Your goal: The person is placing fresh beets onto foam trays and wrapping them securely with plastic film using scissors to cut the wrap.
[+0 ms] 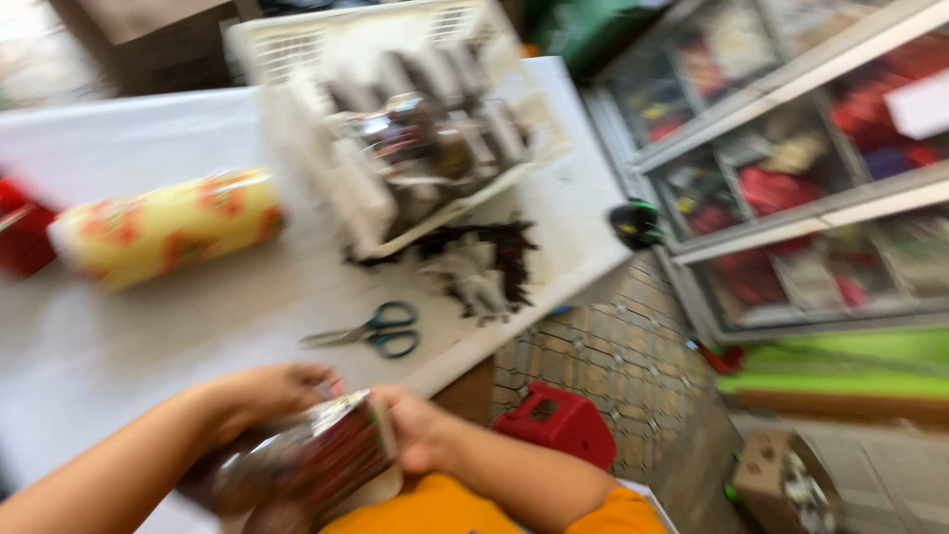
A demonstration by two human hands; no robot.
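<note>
The head view is blurred by motion. At the bottom edge, close to the person's orange shirt, the left hand [272, 391] and the right hand [420, 427] both grip a clear-wrapped packet [311, 460] of dark reddish-brown contents, one hand at each end, fingers curled around it. The packet sits just above the near edge of the white table [119, 336].

Farther up the table, a pair of teal-handled scissors [371, 331] lies flat, well apart from the hands. Beyond the scissors is a loose heap of dark scraps [484, 262], and behind that a white plastic basket [297, 44] filled with similar wrapped packets. To the left lies a yellow roll with orange print [168, 227].

On the brick floor to the right of the table stands a red stool [559, 423], and a glass-fronted display case [791, 188] fills the right side.
</note>
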